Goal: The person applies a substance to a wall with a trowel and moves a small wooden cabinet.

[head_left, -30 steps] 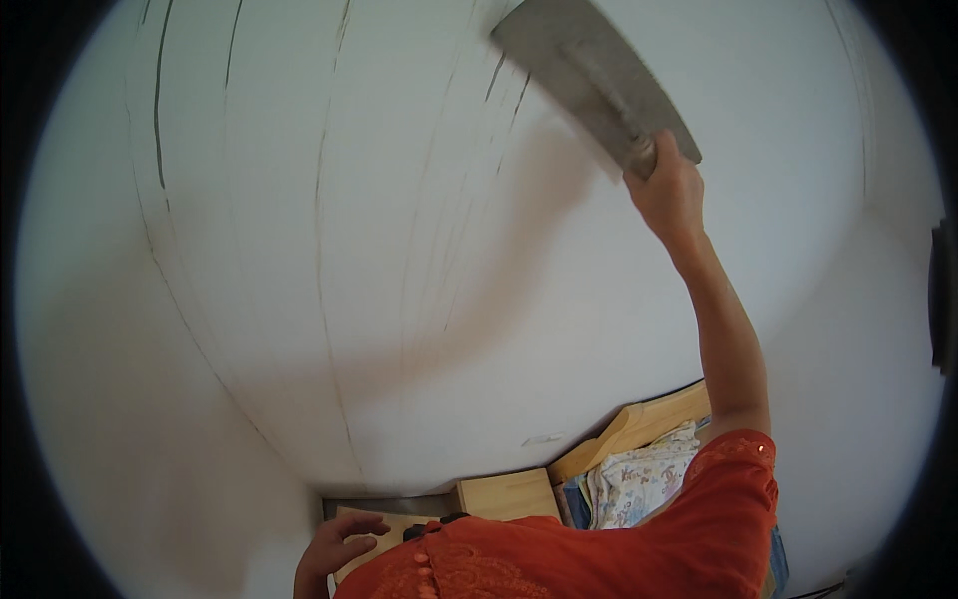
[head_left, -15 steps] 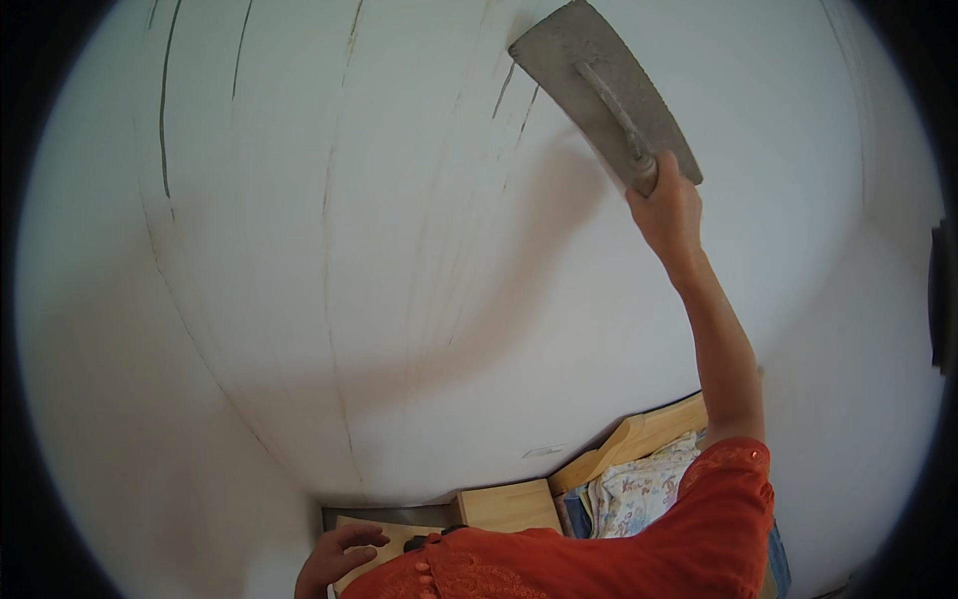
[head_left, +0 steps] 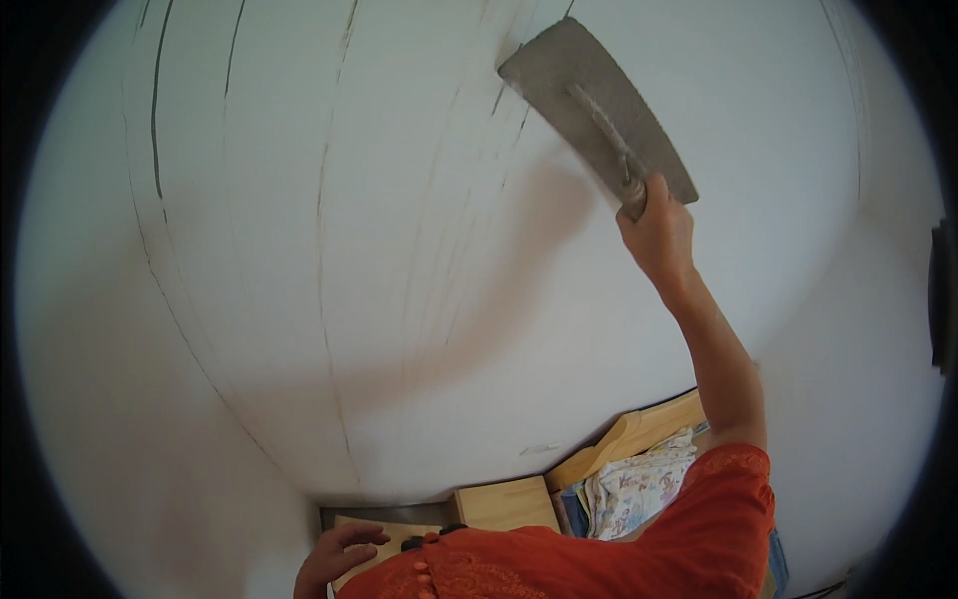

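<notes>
My right hand [head_left: 659,237] is closed round the handle of a grey plastering trowel [head_left: 631,108], arm raised high. The trowel's broad, worn blade lies against or very near the white wall [head_left: 758,200]; the exact contact cannot be told. Thin dark and brownish lines run down the wall left of the blade, and some short dark marks show beside its far left corner. Low at the left, my left hand [head_left: 337,561] hangs beside my red shirt, fingers loosely bent and apart, with nothing visible in it.
Below the wall stand a wooden headboard [head_left: 639,427] and a light wooden cabinet [head_left: 506,505]. Patterned bedding [head_left: 639,484] lies by the headboard. At the right rim a dark object [head_left: 939,299] sticks out. A wall corner runs along the left.
The trowel and my right hand have moved slightly down and to the left, baring a bit of dark line above the blade. My left hand stays where it was.
</notes>
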`<state>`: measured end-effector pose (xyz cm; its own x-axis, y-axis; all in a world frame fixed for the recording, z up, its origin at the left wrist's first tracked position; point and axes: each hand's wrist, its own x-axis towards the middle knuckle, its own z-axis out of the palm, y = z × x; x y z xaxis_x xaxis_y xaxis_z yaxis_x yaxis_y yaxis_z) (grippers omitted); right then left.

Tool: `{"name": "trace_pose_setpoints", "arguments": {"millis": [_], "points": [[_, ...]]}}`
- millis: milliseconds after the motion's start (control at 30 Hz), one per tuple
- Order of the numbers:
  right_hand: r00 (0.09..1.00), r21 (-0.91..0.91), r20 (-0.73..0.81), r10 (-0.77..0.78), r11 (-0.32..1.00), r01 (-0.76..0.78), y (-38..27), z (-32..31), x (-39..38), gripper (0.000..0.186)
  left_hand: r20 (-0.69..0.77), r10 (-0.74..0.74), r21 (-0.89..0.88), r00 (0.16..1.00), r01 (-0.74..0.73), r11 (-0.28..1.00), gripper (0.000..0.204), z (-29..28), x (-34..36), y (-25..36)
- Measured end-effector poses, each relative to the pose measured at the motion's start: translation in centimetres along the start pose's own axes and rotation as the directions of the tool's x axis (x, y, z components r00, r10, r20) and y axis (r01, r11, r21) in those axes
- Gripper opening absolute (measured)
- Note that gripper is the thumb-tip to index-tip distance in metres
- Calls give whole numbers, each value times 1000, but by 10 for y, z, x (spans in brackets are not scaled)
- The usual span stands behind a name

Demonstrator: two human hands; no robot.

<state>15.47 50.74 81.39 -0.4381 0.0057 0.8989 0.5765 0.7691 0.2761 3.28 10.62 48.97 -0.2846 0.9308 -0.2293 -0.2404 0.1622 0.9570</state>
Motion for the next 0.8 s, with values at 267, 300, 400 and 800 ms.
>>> {"name": "trace_pose_setpoints", "arguments": {"millis": [267,300,400,800], "points": [[995,-35,9,95,995,-94,8,-17,30,22,1,-27,36,1000,27,999,35,6,6,15],[997,-36,-18,80,996,-80,7,-11,28,21,5,-18,47,1000,18,999,35,3,8,14],[1000,8,-25,11,1000,-10,0,3,6,21,11,-2,23,1000,2,1000,35,0,8,9],[995,62,39,95,993,-98,23,6,2,25,-17,8,22,1000,-8,1000,38,11,3,5]]}}
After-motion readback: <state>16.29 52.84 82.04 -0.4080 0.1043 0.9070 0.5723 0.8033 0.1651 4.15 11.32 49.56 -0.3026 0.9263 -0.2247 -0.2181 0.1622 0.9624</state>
